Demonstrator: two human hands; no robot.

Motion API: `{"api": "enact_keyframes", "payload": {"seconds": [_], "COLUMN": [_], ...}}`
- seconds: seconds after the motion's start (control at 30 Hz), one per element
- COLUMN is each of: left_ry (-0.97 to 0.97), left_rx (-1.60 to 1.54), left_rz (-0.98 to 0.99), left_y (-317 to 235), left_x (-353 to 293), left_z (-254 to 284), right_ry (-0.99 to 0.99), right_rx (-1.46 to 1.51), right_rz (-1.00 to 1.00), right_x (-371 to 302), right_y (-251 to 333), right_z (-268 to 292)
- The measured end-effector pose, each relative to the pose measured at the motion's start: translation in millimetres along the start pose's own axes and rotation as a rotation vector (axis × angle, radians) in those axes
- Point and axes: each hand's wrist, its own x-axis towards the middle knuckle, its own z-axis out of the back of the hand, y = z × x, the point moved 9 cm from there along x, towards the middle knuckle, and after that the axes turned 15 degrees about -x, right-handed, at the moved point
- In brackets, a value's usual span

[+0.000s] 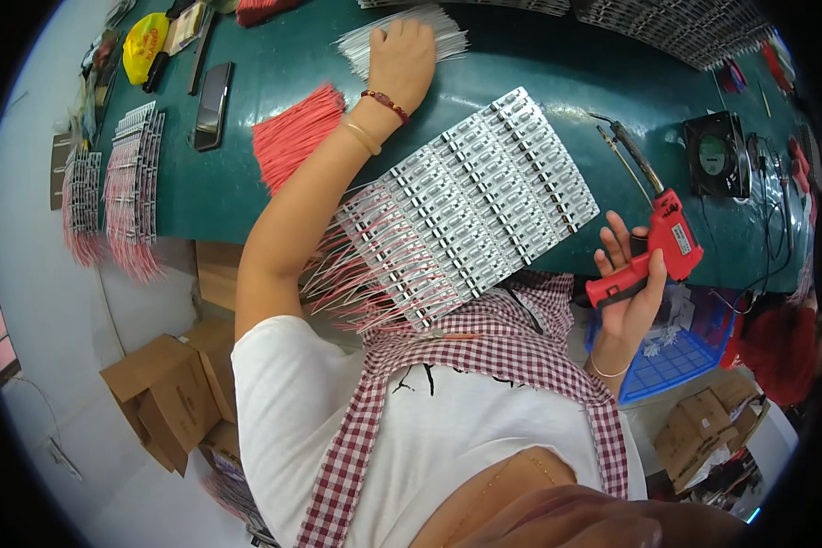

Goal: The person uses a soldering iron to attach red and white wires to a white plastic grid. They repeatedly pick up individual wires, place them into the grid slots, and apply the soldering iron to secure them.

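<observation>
My left hand [400, 66] reaches to the far side of the table, its fingers closed down on a bundle of white wires [360, 57]. A bundle of red wires [294, 132] lies beside my left forearm. In my right hand [628, 306] is a red soldering gun [674, 236], held loosely by the handle with some fingers raised and its tip pointing away from me. Between my arms a white panel with rows of small metal parts [470, 201] rests at a slant over the table's near edge. Red and white wires [374, 265] hang from its left rows.
On the green table [219, 196] lie a phone [212, 105], a yellow bag [144, 47] and wired strips [135, 178] at left. A black device [717, 155] with a cable stands at right; more panels [676, 27] lie far right. Below are a blue basket [676, 365] and cardboard boxes [178, 388].
</observation>
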Motion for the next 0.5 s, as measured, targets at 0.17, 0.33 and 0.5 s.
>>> {"api": "enact_keyframes", "payload": {"seconds": [0.17, 0.33, 0.5], "left_ry": [-0.116, -0.513, -0.429], "left_rx": [-0.485, -1.309, -1.408], "left_rz": [0.294, 0.508, 0.516], "left_y": [32, 42, 23], "left_x": [7, -14, -40], "left_z": [25, 71, 54], "right_ry": [-0.039, -0.056, -0.023], "right_rx": [-0.004, -0.024, -0.037], "right_rz": [-0.007, -0.005, -0.005], "right_x": [-4, -4, -3], "right_y": [-1, 3, 1], "right_z": [1, 2, -2]}}
